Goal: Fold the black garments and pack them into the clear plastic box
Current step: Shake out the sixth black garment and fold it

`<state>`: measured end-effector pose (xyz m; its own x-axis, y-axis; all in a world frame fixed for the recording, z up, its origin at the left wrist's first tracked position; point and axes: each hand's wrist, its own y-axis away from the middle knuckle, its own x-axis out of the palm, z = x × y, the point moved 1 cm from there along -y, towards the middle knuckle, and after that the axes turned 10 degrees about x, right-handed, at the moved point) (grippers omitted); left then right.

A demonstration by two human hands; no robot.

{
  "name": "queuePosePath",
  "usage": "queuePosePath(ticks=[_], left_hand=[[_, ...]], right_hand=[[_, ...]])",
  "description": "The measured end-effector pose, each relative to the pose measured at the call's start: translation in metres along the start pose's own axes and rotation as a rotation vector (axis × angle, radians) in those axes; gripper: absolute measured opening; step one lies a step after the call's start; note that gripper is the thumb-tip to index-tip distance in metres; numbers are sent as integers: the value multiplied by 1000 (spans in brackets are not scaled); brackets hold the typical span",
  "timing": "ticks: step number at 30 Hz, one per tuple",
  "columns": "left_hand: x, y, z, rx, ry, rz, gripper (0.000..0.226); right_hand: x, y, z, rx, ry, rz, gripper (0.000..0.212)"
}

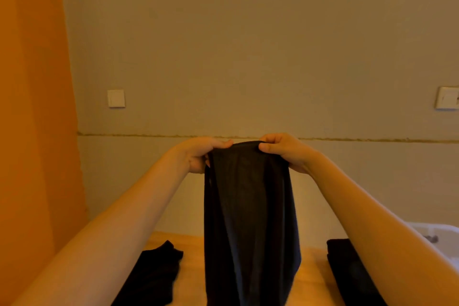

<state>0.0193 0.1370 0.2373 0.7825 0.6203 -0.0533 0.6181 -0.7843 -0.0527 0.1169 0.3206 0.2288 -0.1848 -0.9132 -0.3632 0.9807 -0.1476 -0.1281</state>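
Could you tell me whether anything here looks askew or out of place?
Only slightly: the black garment lying left on the table is rumpled and unfolded, unlike the neat folded stack on the right. The held garment hangs straight.

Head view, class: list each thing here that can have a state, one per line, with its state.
Held black garment: lifted, hanging down, top edge gripped by both hands.
Left hand: pinches the top edge.
Right hand: pinches the top edge.
Left black garment: lying loose on the table.
Right black garment: folded, on the table.
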Motion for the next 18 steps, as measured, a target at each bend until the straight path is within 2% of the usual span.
queuePosePath(ticks=[3, 6, 8, 11, 12, 15, 16, 18], left_hand=[[-6, 3, -1, 50, 127, 86, 27], [-10, 7, -3, 72, 149, 184, 12], [-12, 6, -3, 105, 173, 178, 7], [-3, 0, -1, 173, 232, 95, 18], [4, -2, -1, 193, 252, 77, 19], [23, -10, -2, 243, 305, 31, 20], [26, -12, -4, 258, 323, 16, 19], [28, -13, -9, 281, 329, -3, 17]], right_hand=[[-4, 2, -6, 35, -3, -9, 19], [-11, 3, -16, 62, -43, -45, 22], [-15, 3, -22, 64, -11, -100, 22], [-11, 1, -24, 32, 141, -265, 13], [-4, 1, -22, 13, 135, -272, 10], [19, 3, -21, 11, 47, -82, 78], [27, 4, -22, 24, 69, -22, 83], [41, 3, -27, 36, 156, 29, 60]])
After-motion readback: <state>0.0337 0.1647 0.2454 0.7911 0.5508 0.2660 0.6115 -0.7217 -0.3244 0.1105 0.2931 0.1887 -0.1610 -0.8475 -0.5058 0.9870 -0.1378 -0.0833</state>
